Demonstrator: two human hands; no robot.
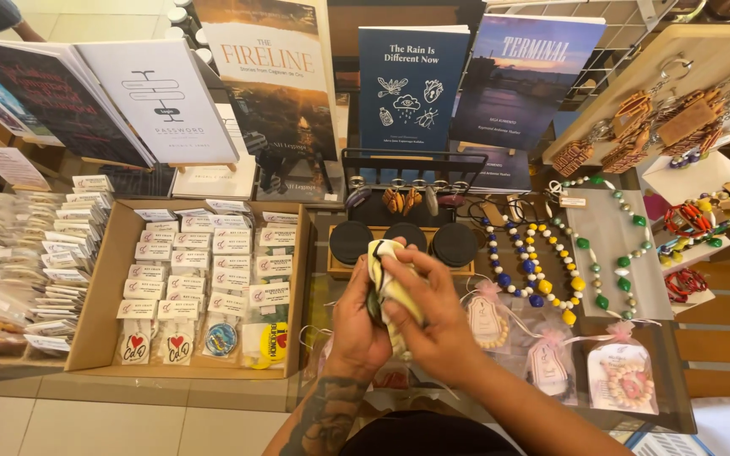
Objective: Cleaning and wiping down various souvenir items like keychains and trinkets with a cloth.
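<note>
Head view looks down on a pale cloth [392, 285] bunched between both hands just above the front edge of the table [213, 390]. The left hand [356, 325] is curled shut around the cloth's lower part, with something dark showing inside the folds; what it is cannot be told. The right hand [433, 317] lies over the top, its fingers [405, 272] pinching the cloth's upper fold against the left palm, a grip that seems to keep the fabric wrapped tight around whatever it covers.

Just behind the hands, three round black lids [403, 241] sit in a row in a shallow wooden tray [331, 268], close at hand. To the right, bead necklaces [542, 262] lie spread flat so their colours show, and small sheer pouches [551, 363] with bracelets sit near the table's front. To the left, an open cardboard box [107, 279] holds rows of small carded items in clear sleeves, laid overlapping so each card reads. At the back, books [411, 84] stand propped upright facing forward, and wooden keyrings [661, 122] hang on a slanted board.
</note>
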